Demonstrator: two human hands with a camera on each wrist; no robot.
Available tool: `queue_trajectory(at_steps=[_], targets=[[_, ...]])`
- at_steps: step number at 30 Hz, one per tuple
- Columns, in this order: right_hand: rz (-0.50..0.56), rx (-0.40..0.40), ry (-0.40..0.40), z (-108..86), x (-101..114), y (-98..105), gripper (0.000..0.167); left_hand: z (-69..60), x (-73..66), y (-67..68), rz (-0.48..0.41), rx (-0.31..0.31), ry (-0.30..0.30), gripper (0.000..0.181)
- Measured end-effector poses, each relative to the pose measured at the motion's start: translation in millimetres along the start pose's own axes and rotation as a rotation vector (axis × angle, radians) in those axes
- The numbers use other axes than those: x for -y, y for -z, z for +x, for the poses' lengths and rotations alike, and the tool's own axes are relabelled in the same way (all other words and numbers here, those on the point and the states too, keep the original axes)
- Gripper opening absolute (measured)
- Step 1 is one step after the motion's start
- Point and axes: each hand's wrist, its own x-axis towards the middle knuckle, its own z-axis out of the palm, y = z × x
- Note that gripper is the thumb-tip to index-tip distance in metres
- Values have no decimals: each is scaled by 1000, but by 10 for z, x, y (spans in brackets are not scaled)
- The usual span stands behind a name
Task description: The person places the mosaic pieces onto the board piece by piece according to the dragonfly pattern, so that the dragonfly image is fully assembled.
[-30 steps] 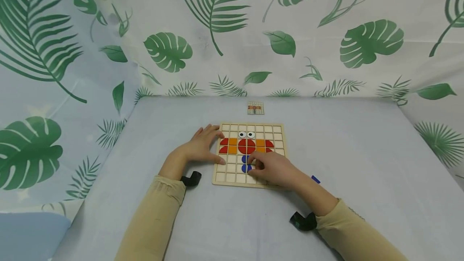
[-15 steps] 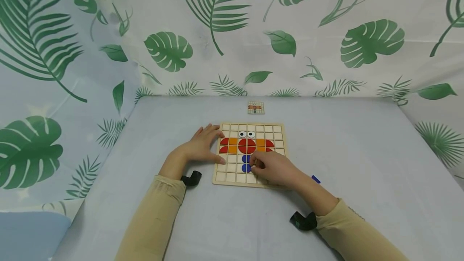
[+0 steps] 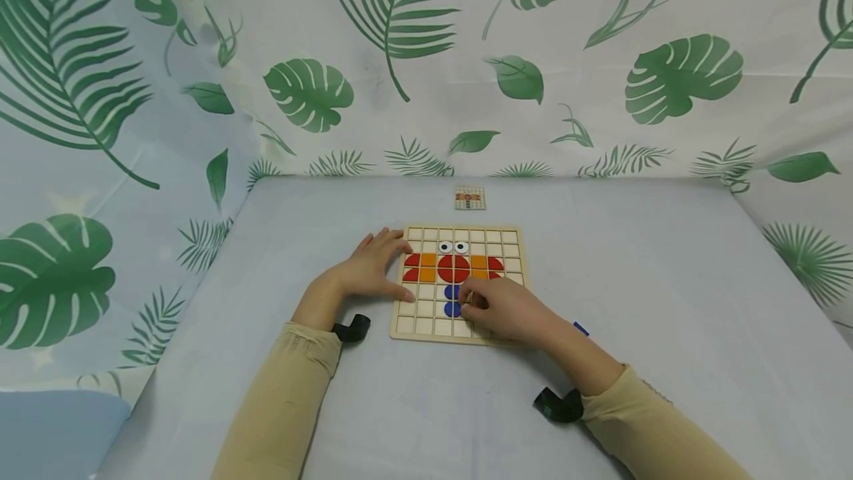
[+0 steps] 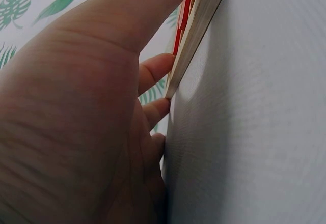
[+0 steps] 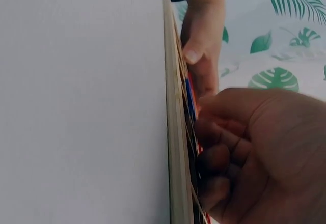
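Observation:
A square wooden grid board (image 3: 423,328) lies on the table in the head view. Two white eye pieces (image 3: 453,247), red curved pieces (image 3: 454,269) and orange square pieces (image 3: 428,268) sit in its cells. Below them are round-edged blue pieces (image 3: 452,309). My left hand (image 3: 369,272) rests at the board's left edge with thumb and fingers spread. Over the lower middle of the board, my right hand (image 3: 503,306) has its fingers curled, with thumb and index tips at the blue pieces. Whether they pinch a piece is hidden, also in the right wrist view.
Behind the board lies a small pattern card (image 3: 470,198) with a similar picture. A loose blue piece (image 3: 581,329) lies on the table beyond my right forearm. Black camera mounts (image 3: 558,406) stick out at both wrists. A leaf-printed cloth (image 3: 426,117) hangs at the back.
My right thumb and index fingertips have drawn closer together and shifted slightly right at the blue pieces. In the last half second hardly anything moves. My left hand stays put.

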Motion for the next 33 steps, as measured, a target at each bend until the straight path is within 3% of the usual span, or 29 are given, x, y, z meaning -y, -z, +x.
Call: queue_trajectory(at_steps=[10, 18, 33], targets=[[53, 2, 123, -82, -126, 258, 6, -8, -21, -4, 3, 15, 11, 85], [83, -35, 29, -299, -362, 558, 13, 17, -9, -11, -1, 2, 6, 88], [105, 71, -33, -756, -1012, 756, 15, 3, -7, 3, -1, 2, 7, 84]])
